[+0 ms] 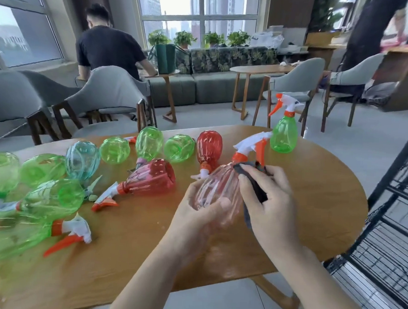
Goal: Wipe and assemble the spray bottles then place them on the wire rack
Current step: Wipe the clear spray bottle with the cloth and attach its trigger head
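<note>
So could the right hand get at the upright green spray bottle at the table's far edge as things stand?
Probably yes: the upright green spray bottle stands alone with bare table between it and the right hand. But that hand grips a dark cloth, so it isn't free.

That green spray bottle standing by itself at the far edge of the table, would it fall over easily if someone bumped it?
Probably yes. The upright green bottle looks empty and see-through, so it is likely very light. Its trigger head sits high and juts to one side, which may make it top-heavy. Once down, its rounded body would likely roll on the smooth wooden table.
</note>
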`<state>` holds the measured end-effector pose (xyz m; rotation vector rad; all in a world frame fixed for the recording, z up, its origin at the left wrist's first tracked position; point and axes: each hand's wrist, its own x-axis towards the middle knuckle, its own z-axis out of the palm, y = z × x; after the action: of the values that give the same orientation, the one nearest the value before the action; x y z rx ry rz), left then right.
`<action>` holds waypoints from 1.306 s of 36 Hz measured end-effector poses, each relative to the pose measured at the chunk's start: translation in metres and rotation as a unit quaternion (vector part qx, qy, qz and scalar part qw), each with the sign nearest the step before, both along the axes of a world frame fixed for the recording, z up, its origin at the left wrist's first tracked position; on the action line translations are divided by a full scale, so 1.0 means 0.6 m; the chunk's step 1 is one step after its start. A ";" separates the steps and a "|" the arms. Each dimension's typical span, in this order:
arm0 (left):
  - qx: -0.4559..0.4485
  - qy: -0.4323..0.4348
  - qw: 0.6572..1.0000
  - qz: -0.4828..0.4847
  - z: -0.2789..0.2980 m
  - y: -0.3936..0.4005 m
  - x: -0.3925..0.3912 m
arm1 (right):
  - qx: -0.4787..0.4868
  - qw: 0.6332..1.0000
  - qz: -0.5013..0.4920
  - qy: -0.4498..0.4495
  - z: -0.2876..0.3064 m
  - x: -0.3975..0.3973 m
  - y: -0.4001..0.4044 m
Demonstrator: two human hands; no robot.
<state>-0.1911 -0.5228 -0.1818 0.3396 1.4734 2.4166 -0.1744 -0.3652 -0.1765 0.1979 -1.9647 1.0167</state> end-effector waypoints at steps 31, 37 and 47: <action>-0.008 -0.047 0.998 0.050 -0.011 0.003 -0.005 | 0.123 0.990 0.035 0.058 -0.036 0.026 -0.019; 0.019 -0.108 0.994 0.020 -0.010 -0.001 -0.008 | 0.260 0.960 0.047 0.097 -0.055 0.041 -0.024; 0.034 -0.075 0.997 0.007 -0.015 0.000 -0.009 | 0.161 0.980 0.019 0.114 -0.043 0.013 -0.002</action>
<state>-0.1965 -0.5230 -0.1906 0.1582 1.3362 2.4493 -0.1664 -0.3665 -0.2024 0.5099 -1.9084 0.6616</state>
